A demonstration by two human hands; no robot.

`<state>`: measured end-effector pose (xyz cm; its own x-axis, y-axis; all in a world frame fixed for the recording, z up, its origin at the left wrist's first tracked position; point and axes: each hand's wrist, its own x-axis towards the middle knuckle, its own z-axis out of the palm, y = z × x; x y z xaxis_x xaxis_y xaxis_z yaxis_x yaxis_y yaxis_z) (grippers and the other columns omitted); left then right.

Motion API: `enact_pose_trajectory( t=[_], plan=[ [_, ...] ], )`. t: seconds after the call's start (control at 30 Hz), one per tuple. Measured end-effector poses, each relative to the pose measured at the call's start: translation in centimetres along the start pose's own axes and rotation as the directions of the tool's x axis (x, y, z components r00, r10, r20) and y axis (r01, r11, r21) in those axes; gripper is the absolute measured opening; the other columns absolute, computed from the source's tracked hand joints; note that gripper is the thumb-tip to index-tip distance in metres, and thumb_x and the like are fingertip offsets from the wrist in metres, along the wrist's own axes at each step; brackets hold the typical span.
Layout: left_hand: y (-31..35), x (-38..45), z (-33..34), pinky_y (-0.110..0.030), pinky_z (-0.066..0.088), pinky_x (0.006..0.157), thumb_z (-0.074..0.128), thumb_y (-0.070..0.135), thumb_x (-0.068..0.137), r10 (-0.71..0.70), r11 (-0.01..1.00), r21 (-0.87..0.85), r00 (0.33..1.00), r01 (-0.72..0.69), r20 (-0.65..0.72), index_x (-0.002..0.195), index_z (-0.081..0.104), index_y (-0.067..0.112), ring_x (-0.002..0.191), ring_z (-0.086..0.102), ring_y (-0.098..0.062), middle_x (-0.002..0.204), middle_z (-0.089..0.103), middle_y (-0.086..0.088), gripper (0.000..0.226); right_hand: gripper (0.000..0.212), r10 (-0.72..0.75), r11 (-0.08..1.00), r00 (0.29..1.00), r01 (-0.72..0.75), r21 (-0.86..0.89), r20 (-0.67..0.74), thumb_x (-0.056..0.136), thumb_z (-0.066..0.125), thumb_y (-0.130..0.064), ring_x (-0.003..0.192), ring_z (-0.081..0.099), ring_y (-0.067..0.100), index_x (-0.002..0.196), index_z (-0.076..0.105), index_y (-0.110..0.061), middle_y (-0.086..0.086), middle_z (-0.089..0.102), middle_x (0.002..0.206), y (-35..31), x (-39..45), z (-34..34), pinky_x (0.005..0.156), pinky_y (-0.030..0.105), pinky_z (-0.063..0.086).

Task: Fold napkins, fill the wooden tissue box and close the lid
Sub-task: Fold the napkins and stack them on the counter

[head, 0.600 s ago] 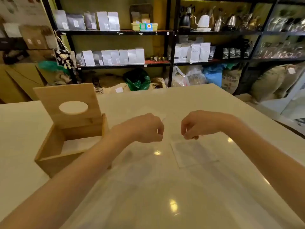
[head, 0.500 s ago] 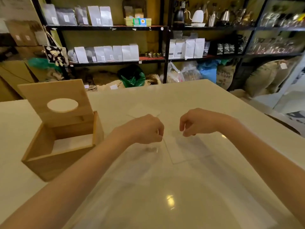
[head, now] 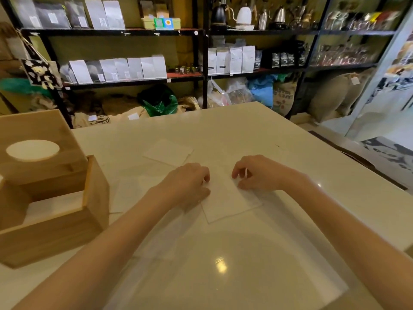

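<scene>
Both hands' (head: 190,182) (head: 257,174) curled grips pinch the napkin's (head: 230,202) far edge; table (head: 245,265) nearer bare.

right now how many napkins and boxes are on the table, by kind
napkins: 3 (one under both hands, one farther back, one beside the box)
wooden tissue box: 1, lid open
total: 4
</scene>
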<state>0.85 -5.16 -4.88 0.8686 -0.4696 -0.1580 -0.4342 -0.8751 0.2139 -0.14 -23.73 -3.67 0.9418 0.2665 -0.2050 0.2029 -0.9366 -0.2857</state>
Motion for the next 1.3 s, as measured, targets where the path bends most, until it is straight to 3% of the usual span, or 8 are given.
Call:
enact_pose_trajectory(
  t=[0.13, 0.37, 0.53, 0.6, 0.8, 1.0, 1.1, 1.3],
  plan=[
    [0.3, 0.0, 0.1, -0.030, 0.041, 0.076, 0.052, 0.026, 0.088, -0.007, 0.999, -0.031, 1.000, 0.006, -0.005, 0.113, 0.054, 0.015, 0.095, 0.052, -0.021, 0.111, 0.059, -0.005, 0.027, 0.024, 0.009, 0.999, 1.000, -0.009, 0.051, 0.012, 0.082, 0.060, -0.013, 0.081, 0.050, 0.016, 0.106, 0.063, -0.014, -0.009, 0.049, 0.077, 0.0, 0.4, 0.0, 0.077, 0.030, 0.044],
    [-0.4, -0.9, 0.6, -0.032, 0.039, 0.070, 0.047, 0.018, 0.089, 0.072, 0.993, -0.087, 0.992, -0.081, -0.108, 0.091, 0.054, 0.013, 0.080, 0.046, -0.019, 0.092, 0.056, -0.004, 0.009, 0.006, -0.024, 0.997, 1.000, 0.023, 0.079, 0.003, 0.080, 0.059, -0.011, 0.080, 0.050, 0.017, 0.083, 0.057, -0.016, -0.012, 0.047, 0.075, -0.6, 1.0, 0.2, 0.061, 0.022, 0.039],
    [-1.5, -2.5, -0.4, -0.029, 0.047, 0.075, 0.050, 0.019, 0.089, 0.019, 0.949, -0.304, 0.980, -0.079, -0.196, 0.094, 0.056, 0.012, 0.080, 0.055, -0.021, 0.091, 0.062, -0.005, 0.010, 0.011, -0.128, 0.976, 0.990, 0.135, 0.171, -0.052, 0.081, 0.059, -0.014, 0.084, 0.053, 0.018, 0.087, 0.055, -0.022, -0.006, 0.055, 0.085, -1.5, 0.8, -0.6, 0.066, 0.022, 0.041],
    [-2.1, -3.6, -1.2, -0.013, 0.043, 0.065, 0.054, 0.017, 0.088, -0.001, 0.920, -0.383, 0.977, -0.082, -0.212, 0.092, 0.057, 0.016, 0.069, 0.055, -0.011, 0.086, 0.062, -0.002, 0.005, 0.008, -0.178, 0.958, 0.981, 0.191, 0.212, -0.080, 0.082, 0.060, -0.015, 0.085, 0.057, 0.017, 0.084, 0.059, -0.023, -0.006, 0.060, 0.087, -2.4, 0.4, -1.1, 0.070, 0.025, 0.044],
    [-3.5, -8.5, -2.7, -0.017, 0.046, 0.055, 0.063, 0.015, 0.083, -0.101, 0.718, -0.696, 0.990, 0.003, -0.100, 0.089, 0.066, 0.021, 0.055, 0.058, -0.001, 0.073, 0.069, 0.001, 0.010, 0.002, -0.303, 0.831, 0.947, 0.318, 0.456, -0.107, 0.081, 0.066, -0.012, 0.074, 0.067, 0.019, 0.080, 0.068, -0.014, 0.006, 0.073, 0.081, -5.7, -1.1, -2.3, 0.071, 0.031, 0.054],
    [-4.8, -13.7, -3.8, -0.013, 0.046, 0.052, 0.068, 0.023, 0.071, -0.174, 0.564, -0.819, 0.985, 0.103, 0.004, 0.085, 0.071, 0.019, 0.052, 0.056, -0.001, 0.058, 0.065, 0.005, 0.014, 0.008, -0.400, 0.705, 0.916, 0.312, 0.637, -0.007, 0.071, 0.072, -0.017, 0.067, 0.069, 0.016, 0.079, 0.071, -0.014, 0.008, 0.075, 0.079, -8.3, -2.3, -1.9, 0.066, 0.030, 0.055],
    [-5.0, -15.5, -3.1, -0.012, 0.045, 0.050, 0.066, 0.033, 0.063, -0.172, 0.567, -0.810, 0.983, 0.147, 0.059, 0.080, 0.073, 0.019, 0.050, 0.055, -0.002, 0.057, 0.065, 0.004, 0.024, 0.008, -0.436, 0.672, 0.891, 0.230, 0.704, 0.125, 0.075, 0.068, -0.010, 0.063, 0.069, 0.015, 0.082, 0.071, -0.007, 0.005, 0.075, 0.072, -8.7, -3.0, -0.9, 0.055, 0.021, 0.055],
    [-5.2, -17.0, -0.8, -0.011, 0.038, 0.049, 0.066, 0.024, 0.079, -0.179, 0.656, -0.724, 0.976, 0.214, 0.126, 0.075, 0.072, 0.020, 0.046, 0.051, -0.001, 0.049, 0.062, 0.006, 0.008, 0.005, -0.433, 0.734, 0.823, 0.085, 0.674, 0.367, 0.082, 0.065, -0.005, 0.055, 0.067, 0.024, 0.084, 0.068, -0.001, 0.016, 0.072, 0.071, -9.1, -4.2, 2.1, 0.053, 0.028, 0.056]
  ],
)
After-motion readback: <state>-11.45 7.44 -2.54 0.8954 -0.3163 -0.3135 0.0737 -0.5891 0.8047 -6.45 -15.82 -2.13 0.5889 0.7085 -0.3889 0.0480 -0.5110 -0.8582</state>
